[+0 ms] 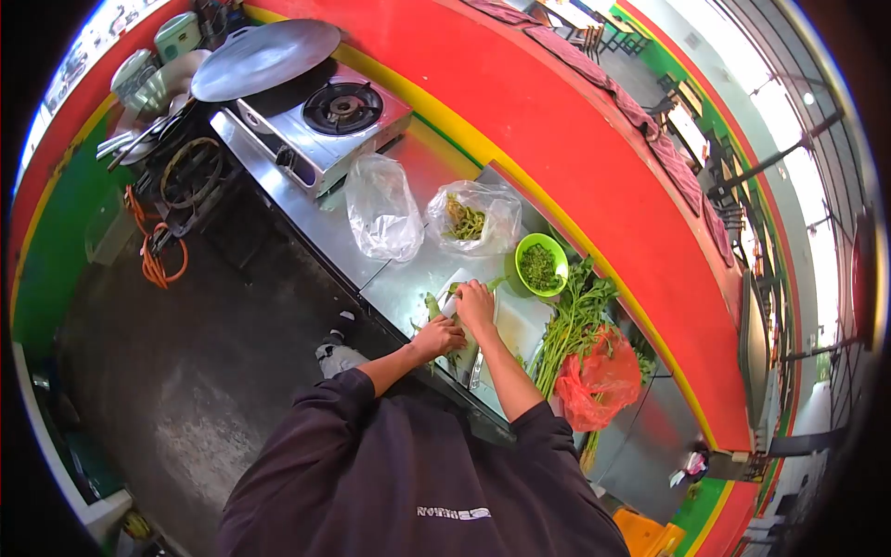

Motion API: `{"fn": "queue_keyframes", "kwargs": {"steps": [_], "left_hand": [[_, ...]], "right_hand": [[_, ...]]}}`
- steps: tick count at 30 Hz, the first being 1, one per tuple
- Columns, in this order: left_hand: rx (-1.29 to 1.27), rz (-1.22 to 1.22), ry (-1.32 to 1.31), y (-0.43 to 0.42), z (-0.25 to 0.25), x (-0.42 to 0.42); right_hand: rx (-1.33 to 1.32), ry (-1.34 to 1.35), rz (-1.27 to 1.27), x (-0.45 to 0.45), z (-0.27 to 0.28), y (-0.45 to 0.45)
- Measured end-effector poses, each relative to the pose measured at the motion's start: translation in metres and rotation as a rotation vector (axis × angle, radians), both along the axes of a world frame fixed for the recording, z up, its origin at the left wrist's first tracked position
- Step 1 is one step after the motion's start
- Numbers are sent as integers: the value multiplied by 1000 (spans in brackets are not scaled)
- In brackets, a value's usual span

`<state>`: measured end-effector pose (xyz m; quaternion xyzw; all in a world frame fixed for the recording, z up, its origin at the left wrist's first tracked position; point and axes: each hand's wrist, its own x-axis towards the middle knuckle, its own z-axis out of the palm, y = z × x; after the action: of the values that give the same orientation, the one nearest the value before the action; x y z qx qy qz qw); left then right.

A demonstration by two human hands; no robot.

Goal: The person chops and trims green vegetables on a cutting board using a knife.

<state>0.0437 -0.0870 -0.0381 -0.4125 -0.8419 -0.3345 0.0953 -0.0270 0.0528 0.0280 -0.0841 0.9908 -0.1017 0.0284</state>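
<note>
Both my hands are close together over a pale cutting board (520, 327) on the metal counter. My left hand (439, 340) is closed, its fingers curled over something too small to make out beside a green vegetable piece (432, 304). Just above and to the right, my right hand (475, 304) is closed too, with green leaf tips showing near its fingers; its grip is hidden. A whitish object shows between the hands. A bright green bowl (561, 279) of chopped greens stands beyond them, with long leafy stalks (560, 336) to the right.
A red plastic bag (601, 382) lies by the stalks. Farther back are a clear bag (383, 209), another bag (501, 215) holding greens, and a gas stove (320, 139) with a large wok lid (266, 58). A red and yellow ledge borders the counter.
</note>
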Motion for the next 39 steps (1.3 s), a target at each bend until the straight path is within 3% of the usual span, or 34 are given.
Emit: {"fn": "queue_keyframes", "kwargs": {"steps": [8,18,26,28,34,36,39], "left_hand": [[49,-9,-13,-2,-6,4],[79,-13,-57,-3,-9,4],[93,26,-7,5,-3,-2],[59,22,4,4,-1,-3],[24,61,-18,5,2,0],[8,56,-24,5,2,-3],[33,55,-61,6,2,-4]], "right_hand": [[-99,57,360,-11,3,28],[-116,72,482,-17,-2,38],[-153,43,376,-10,-14,35],[-363,43,222,-6,-18,37],[-666,205,-78,16,16,42],[-900,271,-303,14,28,51],[-1233,245,-382,9,29,81]]}}
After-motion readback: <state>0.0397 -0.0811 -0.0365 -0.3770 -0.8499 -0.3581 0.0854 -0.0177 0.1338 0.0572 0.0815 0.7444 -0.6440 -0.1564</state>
